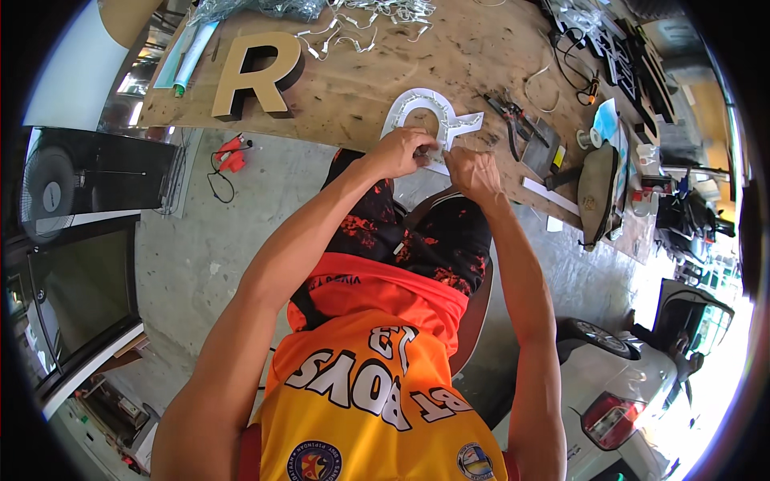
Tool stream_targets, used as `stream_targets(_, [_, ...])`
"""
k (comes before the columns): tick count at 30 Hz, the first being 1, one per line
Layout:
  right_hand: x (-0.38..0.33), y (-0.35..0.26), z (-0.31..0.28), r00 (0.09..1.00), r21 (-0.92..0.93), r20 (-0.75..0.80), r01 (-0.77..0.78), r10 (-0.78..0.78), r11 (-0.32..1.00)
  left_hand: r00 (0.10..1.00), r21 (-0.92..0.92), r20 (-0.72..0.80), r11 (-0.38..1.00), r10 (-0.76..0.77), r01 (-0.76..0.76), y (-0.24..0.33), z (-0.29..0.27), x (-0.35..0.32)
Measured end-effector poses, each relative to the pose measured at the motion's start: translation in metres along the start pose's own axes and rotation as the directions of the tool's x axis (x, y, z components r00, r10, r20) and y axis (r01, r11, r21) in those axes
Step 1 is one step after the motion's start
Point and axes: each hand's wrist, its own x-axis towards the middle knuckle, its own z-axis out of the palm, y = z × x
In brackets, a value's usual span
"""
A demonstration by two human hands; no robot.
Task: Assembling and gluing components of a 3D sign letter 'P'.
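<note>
A white letter-shaped sign piece (459, 124) lies at the near edge of the wooden workbench (353, 96), with small white light modules strung along its inside. My left hand (401, 152) is over its near left part, fingers bent and drawn together. Close beside it, my right hand (475, 171) rests at the piece's near right part with the fingers curled in. Whatever the fingertips of either hand hold is too small or hidden to make out. Both hands cover some of the sign piece.
A tan-faced letter with dark sides (261, 76) stands on the bench's left. White light strings (353, 32) lie at the back. Pliers (513, 120), a grey plate (540, 148) and a grey pouch (597, 196) are to the right. A red power tool (231, 154) sits on the floor.
</note>
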Motion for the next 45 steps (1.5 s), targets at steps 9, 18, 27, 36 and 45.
stream_targets(9, [0.001, -0.009, -0.001, 0.960, 0.171, -0.039, -0.266, 0.276, 0.949, 0.990, -0.130, 0.054, 0.982, -0.129, 0.135, -0.002, -0.007, 0.001])
stream_targets(18, [-0.018, -0.008, 0.004, 0.922, 0.558, -0.126, -0.239, 0.366, 0.795, 0.991, 0.129, 0.134, 0.992, -0.029, 0.011, 0.000, -0.008, 0.018])
stream_targets(27, [-0.017, -0.012, 0.019, 0.875, 0.545, -0.195, -0.278, 0.442, 0.791, 0.963, 0.211, 0.268, 0.976, -0.005, -0.054, -0.001, -0.008, 0.036])
stream_targets(36, [-0.011, -0.015, 0.016, 0.863, 0.463, -0.252, -0.290, 0.438, 0.837, 0.990, 0.243, 0.070, 0.964, -0.124, 0.104, 0.012, -0.011, 0.026])
stream_targets(45, [-0.011, 0.004, 0.008, 0.968, 0.359, -0.156, -0.129, 0.195, 0.924, 0.991, 0.043, -0.131, 0.999, 0.015, -0.009, 0.020, 0.030, 0.001])
